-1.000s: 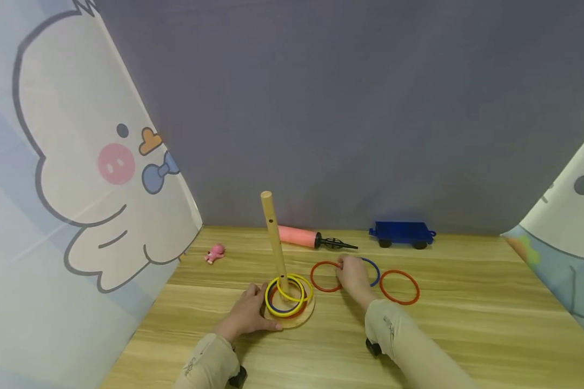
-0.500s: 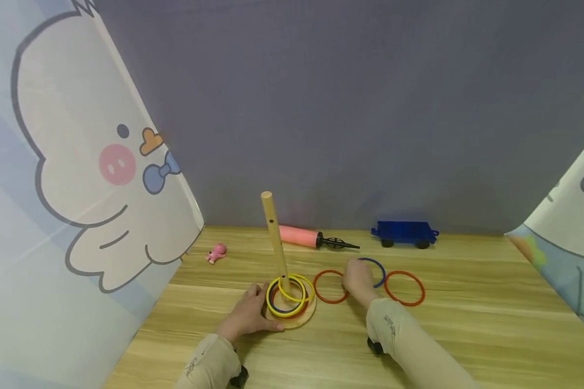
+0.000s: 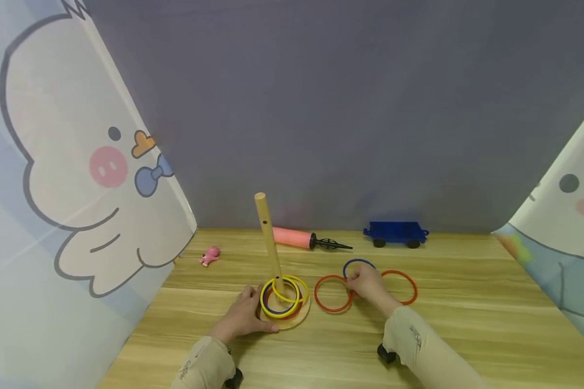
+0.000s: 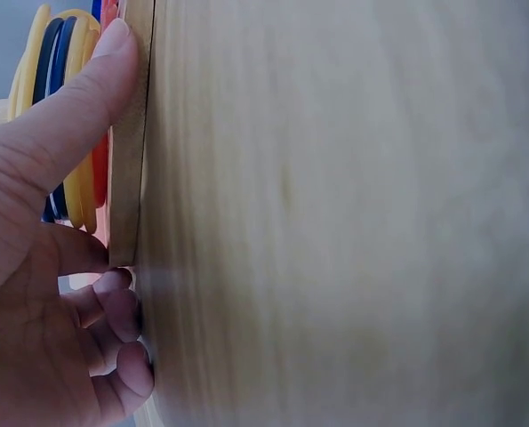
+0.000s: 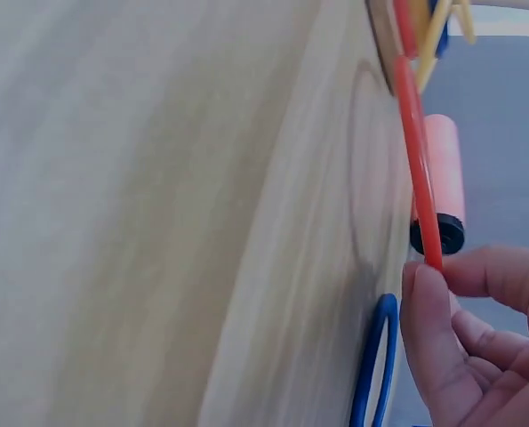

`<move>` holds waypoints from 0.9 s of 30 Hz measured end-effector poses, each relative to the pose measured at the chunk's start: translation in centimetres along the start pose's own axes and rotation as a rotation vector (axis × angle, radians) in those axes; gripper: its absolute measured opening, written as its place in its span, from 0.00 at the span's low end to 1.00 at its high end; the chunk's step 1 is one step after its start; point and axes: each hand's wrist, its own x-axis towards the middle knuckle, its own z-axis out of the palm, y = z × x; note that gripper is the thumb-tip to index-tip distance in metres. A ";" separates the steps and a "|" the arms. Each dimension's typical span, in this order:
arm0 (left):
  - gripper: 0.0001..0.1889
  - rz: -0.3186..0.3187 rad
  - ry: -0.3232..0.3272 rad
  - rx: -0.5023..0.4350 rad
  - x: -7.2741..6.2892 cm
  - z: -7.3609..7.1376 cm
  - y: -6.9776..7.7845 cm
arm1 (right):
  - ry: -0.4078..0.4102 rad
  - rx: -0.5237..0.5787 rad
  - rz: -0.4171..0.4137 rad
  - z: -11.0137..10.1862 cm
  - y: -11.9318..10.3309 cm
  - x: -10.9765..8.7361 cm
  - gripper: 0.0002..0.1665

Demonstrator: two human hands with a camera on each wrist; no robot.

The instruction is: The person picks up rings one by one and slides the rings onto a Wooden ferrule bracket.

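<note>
My left hand [image 3: 243, 316] grips the round base [image 3: 294, 322] of a wooden ring-toss stand, thumb over its rim and fingers at the side. From the base rises a peg [image 3: 269, 232], tilted left in the head view. Yellow, blue and red rings lie stacked around it; the upper yellow ring [image 3: 307, 292] sits off-centre. Between thumb and forefinger my right hand [image 3: 368, 283] pinches a red ring [image 5: 419, 160], raised over the table with its shadow below. A blue ring [image 3: 359, 260] lies behind that hand, partly hidden. Right of it lies another red ring [image 3: 415, 292].
At the back of the wooden table [image 3: 467, 324] lie a pink hand pump [image 3: 292, 237] with a black nozzle and a blue wheeled toy wagon [image 3: 396, 231]. A small pink figure [image 3: 210, 255] lies at the left. A grey cloth [image 3: 345, 119] hangs behind.
My right hand has moved right and nearer with the red ring, uncovering the blue ring's left side. The left hand keeps its hold on the base. The head view has shifted slightly.
</note>
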 end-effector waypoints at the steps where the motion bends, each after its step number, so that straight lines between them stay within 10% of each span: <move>1: 0.63 0.000 0.000 -0.001 0.0 0.1 -0.1 | -0.012 0.049 0.017 -0.1 0.1 -0.3 0.12; 8: 0.63 0.002 0.000 0.003 -0.2 -0.1 -0.1 | -0.108 0.323 0.097 -0.6 -0.2 -2.1 0.07; 27: 0.63 -0.017 -0.001 -0.004 -0.1 -0.2 0.2 | -0.320 0.526 -0.046 -1.1 -5.1 -4.9 0.15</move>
